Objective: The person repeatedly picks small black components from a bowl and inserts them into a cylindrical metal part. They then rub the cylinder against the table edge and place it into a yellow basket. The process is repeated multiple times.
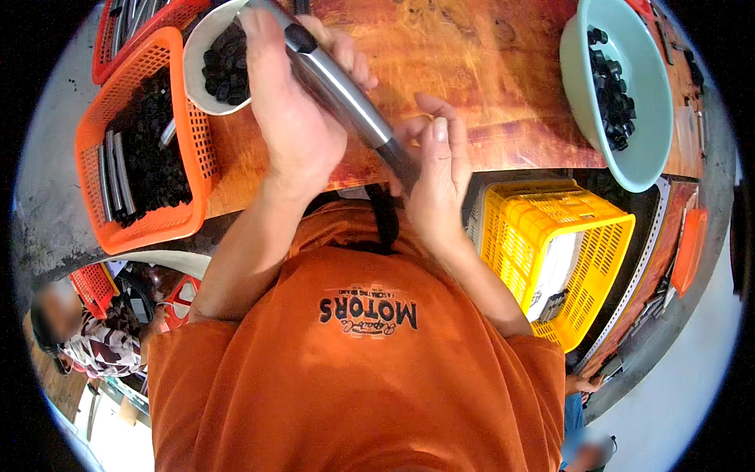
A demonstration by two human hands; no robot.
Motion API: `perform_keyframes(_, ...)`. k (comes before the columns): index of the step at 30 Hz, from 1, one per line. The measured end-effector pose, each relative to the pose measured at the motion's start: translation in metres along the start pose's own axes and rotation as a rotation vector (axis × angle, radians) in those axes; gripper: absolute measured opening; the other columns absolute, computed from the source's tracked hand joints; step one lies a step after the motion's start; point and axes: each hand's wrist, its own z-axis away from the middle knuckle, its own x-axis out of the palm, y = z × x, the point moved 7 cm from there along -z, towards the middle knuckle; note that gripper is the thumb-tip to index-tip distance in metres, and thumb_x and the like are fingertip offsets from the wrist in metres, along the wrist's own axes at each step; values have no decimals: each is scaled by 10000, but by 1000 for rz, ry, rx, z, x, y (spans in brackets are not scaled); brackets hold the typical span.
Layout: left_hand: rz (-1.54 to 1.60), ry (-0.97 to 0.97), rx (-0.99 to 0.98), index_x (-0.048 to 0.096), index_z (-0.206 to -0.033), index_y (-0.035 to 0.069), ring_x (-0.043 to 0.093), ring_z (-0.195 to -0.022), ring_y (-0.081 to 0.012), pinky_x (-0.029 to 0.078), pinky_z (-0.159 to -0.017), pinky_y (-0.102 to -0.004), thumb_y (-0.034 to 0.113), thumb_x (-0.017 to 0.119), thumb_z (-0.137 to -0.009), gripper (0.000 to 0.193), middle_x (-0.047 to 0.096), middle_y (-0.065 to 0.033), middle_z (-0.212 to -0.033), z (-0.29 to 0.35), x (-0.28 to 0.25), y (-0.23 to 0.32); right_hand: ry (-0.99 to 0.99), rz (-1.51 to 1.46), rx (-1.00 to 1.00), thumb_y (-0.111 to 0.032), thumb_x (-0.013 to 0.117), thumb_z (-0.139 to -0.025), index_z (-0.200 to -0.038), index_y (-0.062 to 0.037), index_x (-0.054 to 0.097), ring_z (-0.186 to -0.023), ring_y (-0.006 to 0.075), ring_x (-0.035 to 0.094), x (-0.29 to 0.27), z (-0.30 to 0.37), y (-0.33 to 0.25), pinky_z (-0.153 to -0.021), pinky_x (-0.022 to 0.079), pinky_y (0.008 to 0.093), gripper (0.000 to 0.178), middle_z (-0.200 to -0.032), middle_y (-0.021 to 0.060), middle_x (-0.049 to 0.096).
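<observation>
the left hand (295, 118) grips a silver tube (350, 96) over the desk (507, 102); the right hand (441, 167) holds its black end (399, 163).

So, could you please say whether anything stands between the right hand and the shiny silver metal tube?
Nothing visible does: the right hand is at the tube's black lower end; the left hand holds it higher up.

A grey floor (49, 208) flanks a glossy orange-brown wooden table (480, 71).

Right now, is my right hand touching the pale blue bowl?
Apart: the head view shows a broad stretch of wooden table between your right hand and the bowl.
</observation>
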Motion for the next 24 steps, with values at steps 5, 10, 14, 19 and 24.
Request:
perform_keyframes(5, 94, 194, -68, 499, -756, 144, 479, -525, -134, 396, -444, -253, 402, 587, -901, 309, 506, -9, -618, -16, 3, 0, -38, 161, -125, -278, 418, -1007, -1122, -29, 522, -505, 39, 386, 10, -10, -7, -442, 300, 174, 294, -735, -2, 536)
perform_keyframes(10, 146, 318, -152, 504, -736, 160, 474, -498, -140, 386, -433, -259, 413, 635, -869, 314, 485, 4, -575, -25, -12, -8, -359, 42, 253, -300, 536, -963, -968, -26, 564, -540, 33, 375, 23, -2, -17, -464, 296, 190, 276, -678, -48, 489)
perform_keyframes(14, 238, 178, -142, 503, -727, 173, 475, -490, -140, 380, -416, -265, 517, 517, -911, 391, 478, 8, -568, -20, -12, -17, -467, 158, 316, -258, 629, -914, -857, 11, 586, -618, 72, 402, 23, -2, -4, -531, 370, 251, 279, -678, -62, 446)
perform_keyframes(19, -68, 311, -108, 436, -785, 133, 400, -533, -137, 346, -482, -260, 596, 433, -918, 481, 401, 7, -599, -9, -23, -14, -412, 473, 144, -158, 643, -890, -933, 31, 592, -675, 92, 471, 22, -1, 2, -612, 433, 274, 200, -697, -8, 523)
perform_keyframes(24, 32, 410, -136, 464, -749, 172, 431, -444, -136, 378, -401, -256, 583, 467, -910, 441, 426, 13, -534, -6, -27, -10, -406, 641, 176, -130, 642, -884, -959, 37, 591, -732, 90, 487, 25, -4, 0, -675, 453, 271, 190, -729, 14, 540)
